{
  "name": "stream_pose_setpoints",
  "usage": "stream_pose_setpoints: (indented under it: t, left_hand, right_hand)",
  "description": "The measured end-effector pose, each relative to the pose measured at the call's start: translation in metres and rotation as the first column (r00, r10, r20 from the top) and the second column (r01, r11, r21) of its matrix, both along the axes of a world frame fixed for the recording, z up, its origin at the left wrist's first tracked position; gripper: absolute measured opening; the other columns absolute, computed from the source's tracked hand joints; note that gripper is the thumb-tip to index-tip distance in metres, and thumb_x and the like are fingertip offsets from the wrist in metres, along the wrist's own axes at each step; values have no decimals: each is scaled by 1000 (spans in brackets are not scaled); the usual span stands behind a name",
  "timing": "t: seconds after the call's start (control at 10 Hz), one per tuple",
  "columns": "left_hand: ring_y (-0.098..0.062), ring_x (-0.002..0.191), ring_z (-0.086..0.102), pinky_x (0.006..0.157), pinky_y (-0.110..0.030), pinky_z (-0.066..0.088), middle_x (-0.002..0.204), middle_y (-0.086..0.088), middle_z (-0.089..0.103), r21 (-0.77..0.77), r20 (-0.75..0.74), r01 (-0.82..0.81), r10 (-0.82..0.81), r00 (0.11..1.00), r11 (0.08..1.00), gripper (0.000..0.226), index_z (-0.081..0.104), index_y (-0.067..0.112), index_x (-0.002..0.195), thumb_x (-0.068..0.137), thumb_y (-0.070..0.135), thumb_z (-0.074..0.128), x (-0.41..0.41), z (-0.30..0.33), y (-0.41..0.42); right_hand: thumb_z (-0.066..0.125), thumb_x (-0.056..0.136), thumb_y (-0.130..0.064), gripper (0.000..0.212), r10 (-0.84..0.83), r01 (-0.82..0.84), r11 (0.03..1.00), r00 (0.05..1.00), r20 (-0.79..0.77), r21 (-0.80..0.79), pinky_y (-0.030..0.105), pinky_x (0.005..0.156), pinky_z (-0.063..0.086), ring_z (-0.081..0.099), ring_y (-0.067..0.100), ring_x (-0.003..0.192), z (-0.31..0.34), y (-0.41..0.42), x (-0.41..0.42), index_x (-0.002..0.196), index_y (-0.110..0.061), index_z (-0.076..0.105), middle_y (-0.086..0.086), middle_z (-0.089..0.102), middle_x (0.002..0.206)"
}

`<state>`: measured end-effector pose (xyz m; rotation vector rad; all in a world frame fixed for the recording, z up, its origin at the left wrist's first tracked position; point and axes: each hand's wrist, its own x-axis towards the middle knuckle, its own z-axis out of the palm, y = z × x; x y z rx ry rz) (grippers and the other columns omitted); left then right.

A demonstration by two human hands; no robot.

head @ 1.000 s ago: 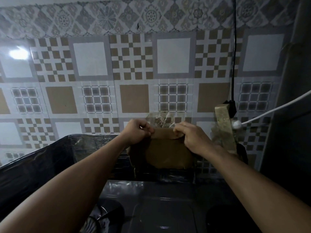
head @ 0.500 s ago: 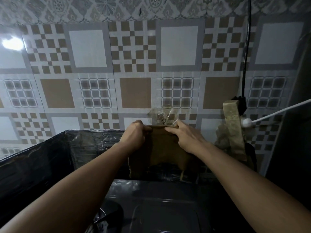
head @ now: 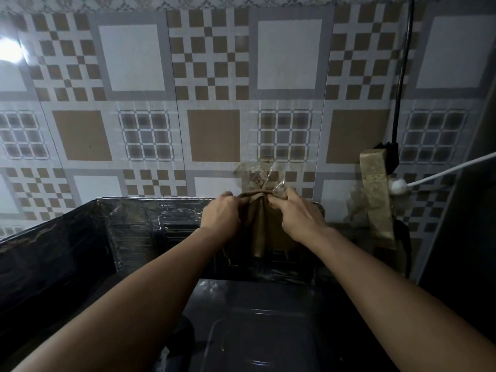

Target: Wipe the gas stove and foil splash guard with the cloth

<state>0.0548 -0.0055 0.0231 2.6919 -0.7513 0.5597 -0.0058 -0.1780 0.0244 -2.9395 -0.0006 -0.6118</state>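
Observation:
A brown cloth (head: 259, 229) hangs bunched from its top edge over the back wall of the foil splash guard (head: 150, 218). My left hand (head: 221, 214) grips its upper left corner. My right hand (head: 298, 214) pinches its upper right corner. The two hands are close together, and the cloth folds into a narrow drape between them. The dark, glossy gas stove top (head: 257, 326) lies below my forearms. The guard's left wall (head: 48, 253) runs toward me.
A patterned tiled wall (head: 214, 103) rises behind the guard. Crumpled clear tape (head: 257, 174) sticks to the wall just above my hands. On the right hang a black cable (head: 402, 76), a power strip (head: 375, 194) and a white cord (head: 442, 171).
My hands have drawn closer together, so the cloth has gone from a wide flat sheet to a narrow bunched drape. The view has tilted down a little.

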Motion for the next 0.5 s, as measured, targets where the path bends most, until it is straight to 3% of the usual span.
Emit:
stream_pose_setpoints:
  t: [0.2,0.3,0.4,0.5]
  left_hand:
    - [-30,99,63,83,-41,53,111,-8,63,-1,-209,-65,64,976,998,38,57,33,131,95,24,51,-5,-9,-12]
    - [-25,95,64,84,-40,55,104,-6,66,78,-337,-66,88,937,995,34,65,20,116,85,34,65,-8,-6,-6]
    - [-25,98,63,85,-38,54,108,-6,66,150,-404,-61,118,907,987,49,67,19,116,74,45,74,-14,-11,9]
    - [-24,95,63,82,-37,55,106,-7,67,161,-409,-56,118,905,985,48,69,17,114,75,45,73,-26,-16,30]
  right_hand:
    - [49,87,-4,67,-21,31,979,998,-56,202,40,88,48,53,26,108,-15,6,4,145,-36,37,-1,46,113]
    - [55,85,-10,70,-18,45,977,991,-130,209,37,90,47,51,24,113,-16,3,-4,146,-39,34,-4,45,117]
    - [55,86,-9,69,-5,49,974,981,-192,223,38,97,45,46,24,123,-19,-2,-17,146,-36,35,-2,42,128]
    - [56,88,-11,64,-40,84,975,977,-210,205,39,107,38,38,28,135,-20,-4,-40,146,-29,37,5,38,144]
